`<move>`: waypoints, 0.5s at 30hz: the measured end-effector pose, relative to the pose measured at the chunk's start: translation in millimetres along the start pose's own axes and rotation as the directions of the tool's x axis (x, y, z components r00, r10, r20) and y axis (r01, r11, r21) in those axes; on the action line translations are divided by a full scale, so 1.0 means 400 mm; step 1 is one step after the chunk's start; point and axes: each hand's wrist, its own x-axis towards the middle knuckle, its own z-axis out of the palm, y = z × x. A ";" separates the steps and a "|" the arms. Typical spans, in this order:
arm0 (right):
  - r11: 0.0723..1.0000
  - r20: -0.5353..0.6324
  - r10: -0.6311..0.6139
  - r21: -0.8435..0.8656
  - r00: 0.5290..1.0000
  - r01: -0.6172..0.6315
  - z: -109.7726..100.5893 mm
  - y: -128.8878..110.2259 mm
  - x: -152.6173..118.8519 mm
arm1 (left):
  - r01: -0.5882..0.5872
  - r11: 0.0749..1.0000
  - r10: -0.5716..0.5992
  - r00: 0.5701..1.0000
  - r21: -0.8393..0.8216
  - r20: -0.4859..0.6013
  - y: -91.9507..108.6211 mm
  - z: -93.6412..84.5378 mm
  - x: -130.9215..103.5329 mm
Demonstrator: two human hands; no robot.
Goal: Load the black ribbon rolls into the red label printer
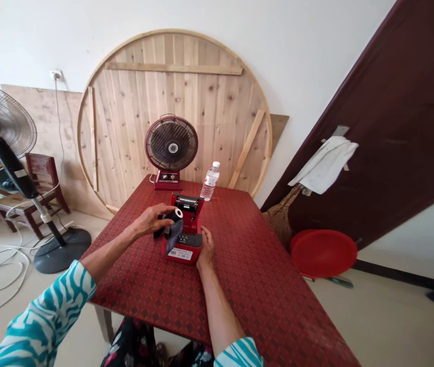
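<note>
A red and black label printer stands on the table with its lid raised, showing the roller mechanism inside. My left hand is closed around a roll of black ribbon with a white core, above the printer's opening. A loose end of the dark film hangs down in front of the printer. Against the printer's right side, my right hand grips the casing, its fingertips partly hidden behind it. Something dark sits just left of the printer, partly hidden by my left hand.
Behind the printer stand a dark red fan and a water bottle on the red patterned table. A round wooden tabletop leans on the wall. A pedestal fan stands left; a red basin is at right.
</note>
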 end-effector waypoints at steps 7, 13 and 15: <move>0.997 -0.002 0.060 0.039 0.998 -0.060 0.005 -0.011 -0.006 | 0.005 0.873 -0.148 0.956 0.488 0.254 0.058 0.076 0.105; 1.000 -0.018 0.027 0.003 0.999 -0.027 0.003 -0.006 -0.001 | -0.059 0.753 -0.245 0.900 0.656 0.362 0.042 0.120 0.154; 1.000 -0.012 0.018 0.004 1.000 -0.018 0.003 -0.006 0.000 | -0.081 0.758 -0.239 0.889 0.647 0.391 0.031 0.123 0.164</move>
